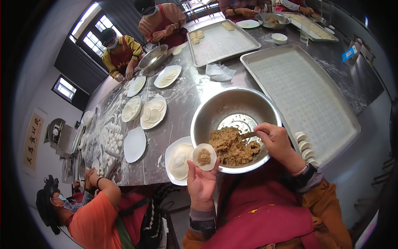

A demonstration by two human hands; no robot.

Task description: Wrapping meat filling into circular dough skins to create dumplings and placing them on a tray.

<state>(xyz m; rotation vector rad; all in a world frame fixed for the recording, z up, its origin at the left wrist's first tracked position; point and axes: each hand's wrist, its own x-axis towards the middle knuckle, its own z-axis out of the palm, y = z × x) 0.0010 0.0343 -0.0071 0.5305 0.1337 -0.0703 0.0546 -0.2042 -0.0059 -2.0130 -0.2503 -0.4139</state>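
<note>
A round dough wrapper [212,156] with a lump of filling [204,157] at its centre rests on the fingers of my left hand [202,183]. In my right hand [273,141] is the handle of a utensil [248,135], whose lower end is hidden in the brown minced filling [230,146]. That filling sits in a large steel bowl [203,109] right in front of me. Partly behind my left hand, a white plate [169,149] carries a stack of dough wrappers [179,165].
A large metal tray [304,93] lies to the right, with several dumplings [304,146] along its near edge. Plates of wrappers [152,113], a flour bowl [131,109] and dough pieces [113,138] stand left. A crumpled paper towel [220,72] lies beyond the bowl. Several co-workers surround the table.
</note>
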